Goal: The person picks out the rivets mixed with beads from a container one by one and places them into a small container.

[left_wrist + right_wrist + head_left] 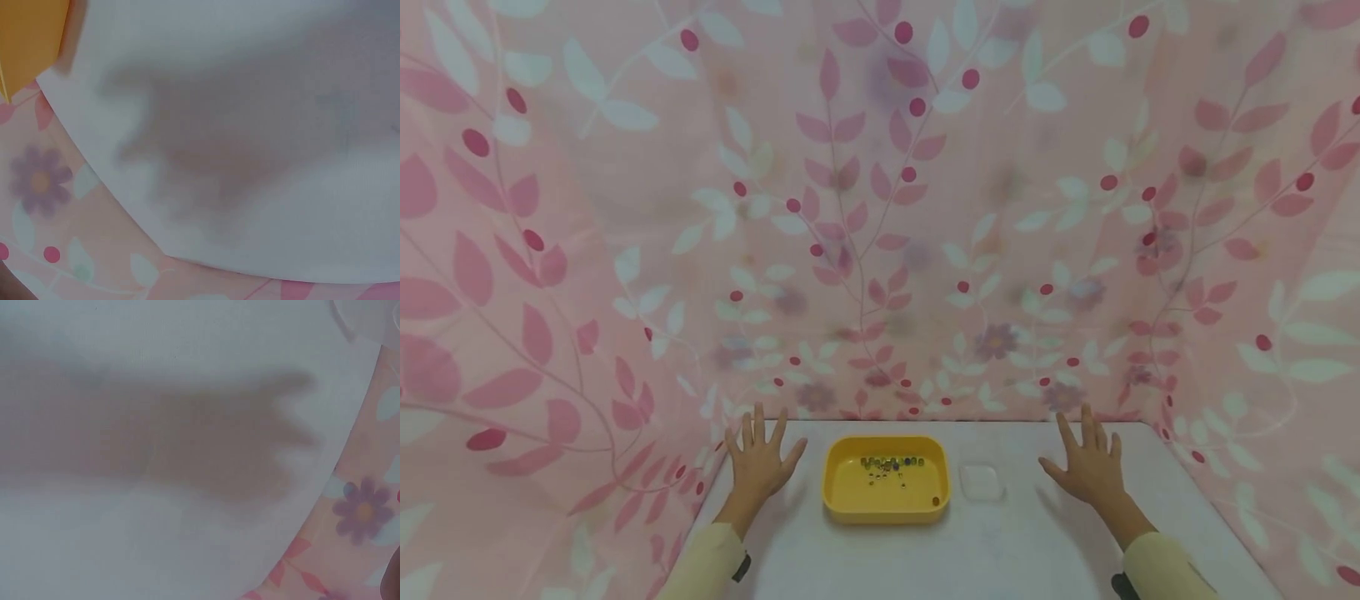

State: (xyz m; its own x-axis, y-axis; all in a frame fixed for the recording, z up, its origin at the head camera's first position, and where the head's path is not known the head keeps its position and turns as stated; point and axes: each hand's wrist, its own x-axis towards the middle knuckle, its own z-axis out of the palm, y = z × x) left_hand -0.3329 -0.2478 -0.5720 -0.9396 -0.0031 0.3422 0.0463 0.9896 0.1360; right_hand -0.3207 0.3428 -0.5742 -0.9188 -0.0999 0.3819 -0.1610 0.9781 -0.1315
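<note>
From my remote seat, I see the left hand [758, 467] with its fingers spread wide, gripping nothing, over the left side of the white table [1000, 558]. The right hand [1087, 467] is splayed too and holds nothing, over the right side. Between them sits the yellow tray [886, 517], small beads [887, 464] scattered mostly in its middle and far part, one brown bead [936, 501] in its near right corner. Just right of the tray, I make out a clear container [981, 482].
</note>
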